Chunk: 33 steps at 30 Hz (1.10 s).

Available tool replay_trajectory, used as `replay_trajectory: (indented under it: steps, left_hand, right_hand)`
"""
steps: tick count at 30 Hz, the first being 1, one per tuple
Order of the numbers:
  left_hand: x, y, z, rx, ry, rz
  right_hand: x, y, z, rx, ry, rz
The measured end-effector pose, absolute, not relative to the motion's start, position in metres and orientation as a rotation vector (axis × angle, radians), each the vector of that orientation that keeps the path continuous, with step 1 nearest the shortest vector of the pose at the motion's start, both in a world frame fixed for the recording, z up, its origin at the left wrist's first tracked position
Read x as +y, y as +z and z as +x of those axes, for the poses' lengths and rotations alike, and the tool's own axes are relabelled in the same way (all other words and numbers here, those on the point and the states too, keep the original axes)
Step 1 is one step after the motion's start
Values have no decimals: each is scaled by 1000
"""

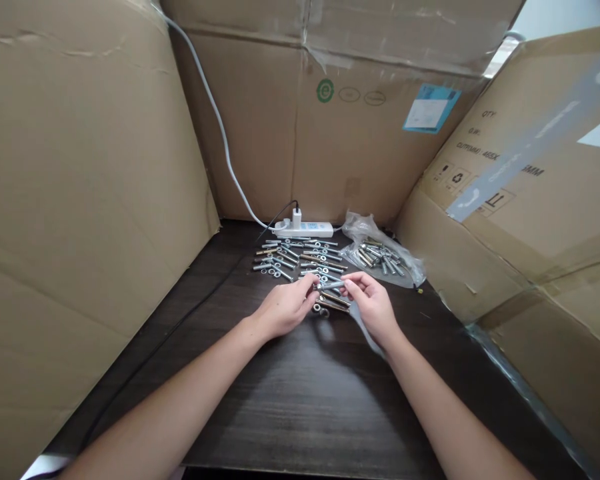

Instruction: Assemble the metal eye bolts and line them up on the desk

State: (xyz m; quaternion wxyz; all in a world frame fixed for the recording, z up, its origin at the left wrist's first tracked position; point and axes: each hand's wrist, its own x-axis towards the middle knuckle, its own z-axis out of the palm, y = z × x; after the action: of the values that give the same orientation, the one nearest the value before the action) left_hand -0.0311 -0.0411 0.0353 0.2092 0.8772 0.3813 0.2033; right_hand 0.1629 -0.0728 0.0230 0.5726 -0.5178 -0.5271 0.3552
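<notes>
A silver bolt (333,285) is held level between my two hands over the dark table. My right hand (374,305) pinches its right end between thumb and fingertips. The fingers of my left hand (291,305) are closed at its left end; whether a nut or washer is there too is too small to tell. Rows of bolts (280,272), silver and brassy, lie just beyond and under my hands, with loose washers (317,308) and nuts among them.
A clear plastic bag (414,267) with more metal bolts (380,257) lies at the back right. Behind the rows is a white power strip (310,230) with a plug and cables. Tall cardboard boxes (260,120) wall in the table. A black cable (190,312) runs along the left.
</notes>
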Motion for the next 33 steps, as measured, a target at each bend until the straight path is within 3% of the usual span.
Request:
replay_trajectory:
  steps: [11,33]
  left_hand:
    - [-44,35,-24,932,498,2514]
    - [-45,29,-26,889,524,2476]
  right_hand:
    - [-86,22,162,-1894,747,-1371]
    - [-96,24,152,-1993,687,-1387]
